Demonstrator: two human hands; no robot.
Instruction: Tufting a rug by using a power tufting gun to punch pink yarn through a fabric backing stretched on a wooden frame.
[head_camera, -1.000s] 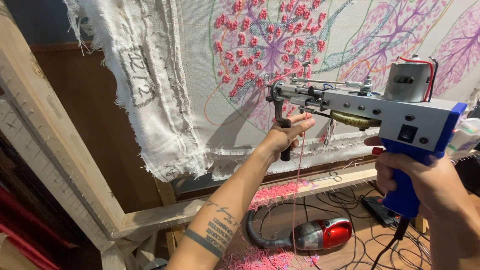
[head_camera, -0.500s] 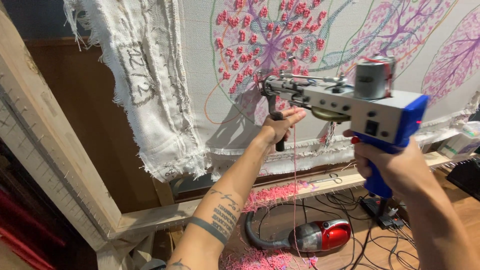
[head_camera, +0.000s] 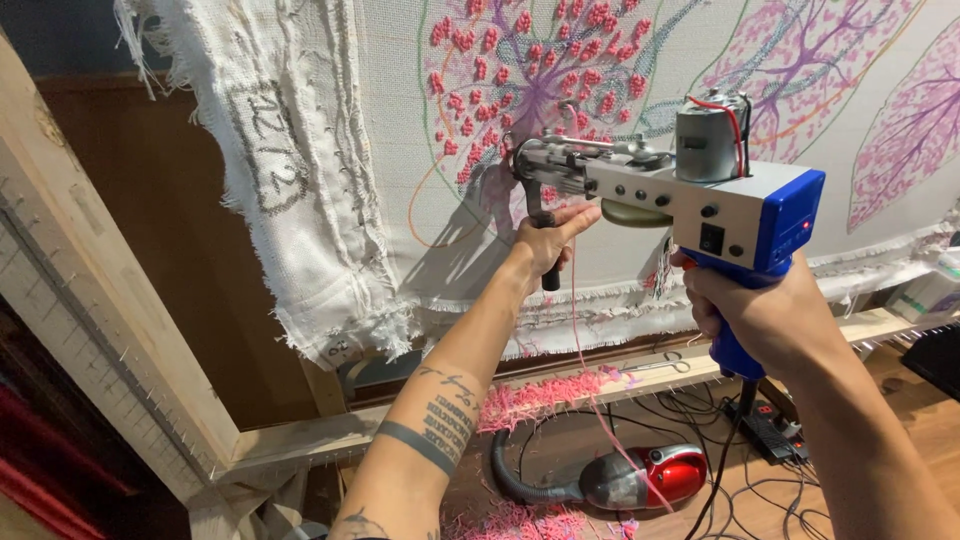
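Note:
A grey and blue tufting gun (head_camera: 690, 195) is held up against a stretched white cloth (head_camera: 640, 90) that bears a pink and purple tree pattern. My left hand (head_camera: 545, 245) is shut on the gun's black front handle, just below its nose. My right hand (head_camera: 760, 315) is shut on the blue rear grip. The gun's tip (head_camera: 515, 160) touches the cloth near the pink tufts. A pink yarn strand (head_camera: 585, 350) hangs down from the gun.
A wooden frame (head_camera: 90, 300) holds the cloth, whose frayed edge (head_camera: 300, 220) hangs at left. Pink yarn scraps (head_camera: 540, 395) lie on the lower beam. A red hand vacuum (head_camera: 640, 475), cables and a power strip (head_camera: 765, 425) lie on the floor.
The gun and both hands have shifted left and slightly up across the cloth, and the view has followed them.

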